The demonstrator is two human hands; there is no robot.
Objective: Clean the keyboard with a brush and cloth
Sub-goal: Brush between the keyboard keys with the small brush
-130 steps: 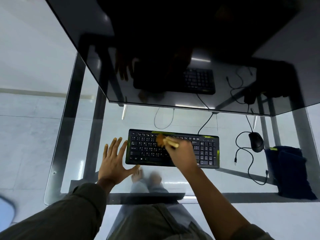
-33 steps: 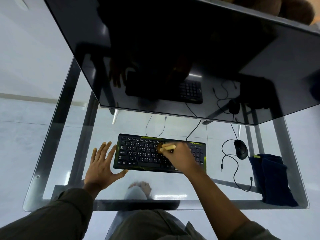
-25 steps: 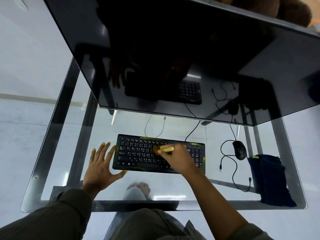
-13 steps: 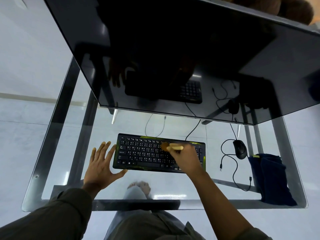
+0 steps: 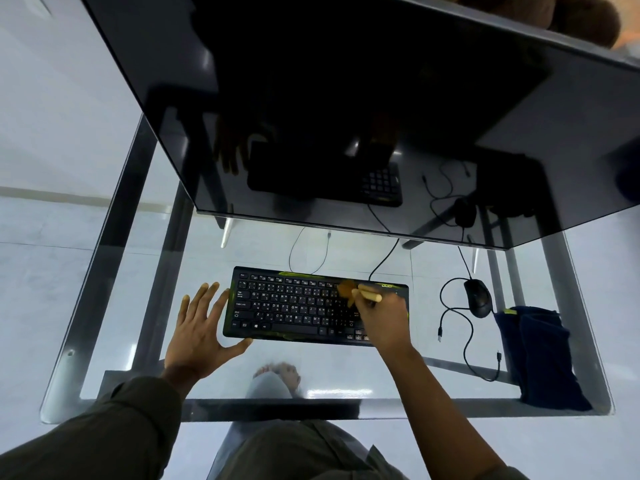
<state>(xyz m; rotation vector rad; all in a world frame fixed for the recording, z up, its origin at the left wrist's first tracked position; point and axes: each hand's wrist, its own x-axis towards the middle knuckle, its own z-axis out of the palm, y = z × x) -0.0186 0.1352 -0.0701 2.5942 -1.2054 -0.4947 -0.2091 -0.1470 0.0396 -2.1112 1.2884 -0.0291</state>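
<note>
A black keyboard (image 5: 294, 306) with yellow-green trim lies on the glass table (image 5: 114, 341), in front of the monitor. My right hand (image 5: 382, 317) grips a small brush (image 5: 356, 293) with a pale wooden handle; its brown bristles touch the keys near the keyboard's top right. My left hand (image 5: 202, 330) rests flat with fingers spread on the glass, touching the keyboard's left edge. A folded dark blue cloth (image 5: 540, 355) lies at the table's right end, well away from both hands.
A large dark monitor (image 5: 346, 109) leans over the far half of the table. A black mouse (image 5: 478, 297) with a looping cable sits between keyboard and cloth. My legs and feet show through the glass below.
The brush and my right hand have moved rightward along the upper key rows, toward the keyboard's top right. My left hand has stayed put.
</note>
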